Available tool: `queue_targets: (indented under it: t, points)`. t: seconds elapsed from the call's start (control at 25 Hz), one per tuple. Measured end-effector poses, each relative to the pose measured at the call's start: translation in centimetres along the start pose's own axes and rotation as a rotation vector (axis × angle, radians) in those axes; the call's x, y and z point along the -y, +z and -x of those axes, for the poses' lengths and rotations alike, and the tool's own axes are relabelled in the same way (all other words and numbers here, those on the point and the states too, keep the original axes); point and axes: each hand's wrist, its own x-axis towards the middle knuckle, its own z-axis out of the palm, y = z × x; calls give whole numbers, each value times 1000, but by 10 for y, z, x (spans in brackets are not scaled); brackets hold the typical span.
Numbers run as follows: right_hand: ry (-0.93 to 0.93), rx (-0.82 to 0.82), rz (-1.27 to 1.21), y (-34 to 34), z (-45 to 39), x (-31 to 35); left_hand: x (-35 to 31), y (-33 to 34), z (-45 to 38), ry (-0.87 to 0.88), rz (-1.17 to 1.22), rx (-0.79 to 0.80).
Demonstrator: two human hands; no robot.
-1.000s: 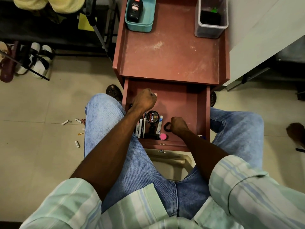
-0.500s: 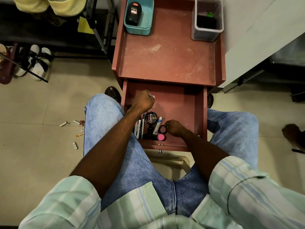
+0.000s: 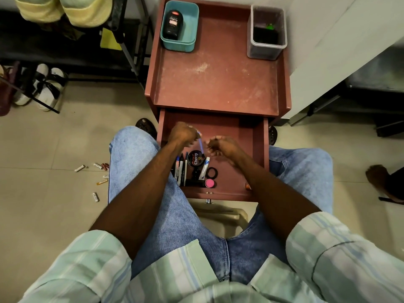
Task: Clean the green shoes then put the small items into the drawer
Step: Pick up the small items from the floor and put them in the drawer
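Place: home entryway or shoe corner.
Floor: beige tiles (image 3: 54,215).
Storage: black metal shoe rack (image 3: 122,40) holding sandals (image 3: 46,86) and pale shoes (image 3: 65,9).
Furniture: small reddish cabinet (image 3: 218,84) with open drawer (image 3: 260,145).
Supplies: shoe polish tin (image 3: 195,158).

Short pale-green striped shirt sleeves (image 3: 341,254) over bare forearms, light-blue denim jeans (image 3: 140,171) on both legs

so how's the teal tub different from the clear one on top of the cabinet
The teal tub is opaque and stands at the back left of the cabinet top; the clear tub is see-through and stands back right. The teal one holds a black bottle; the clear one's contents are dark and unclear. Both are open-topped.
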Motion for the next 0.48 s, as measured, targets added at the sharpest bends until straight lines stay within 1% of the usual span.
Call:
queue_targets:
  t: [0.04, 0.08, 0.16, 0.28, 0.4, 0.48]
  points:
    - [-33, 55, -87, 0, 2, 11, 0, 0, 0, -9, 13, 10]
    - [-65, 100, -122, 0, 3, 18, 1, 1, -1, -12, 16, 14]
    - [-95, 151, -110, 1, 6, 22, 2, 3, -1, -1, 10, 11]
    - [-85, 158, -55, 0, 3, 16, 0, 5, 1, 15, 19, 7]
    - [-80, 159, -50, -2, 2, 15, -1, 7, 2, 25, 15, 11]
    - [-34, 90, 12, -7, -4, 5, -1, 8, 1, 34, -1, -4]
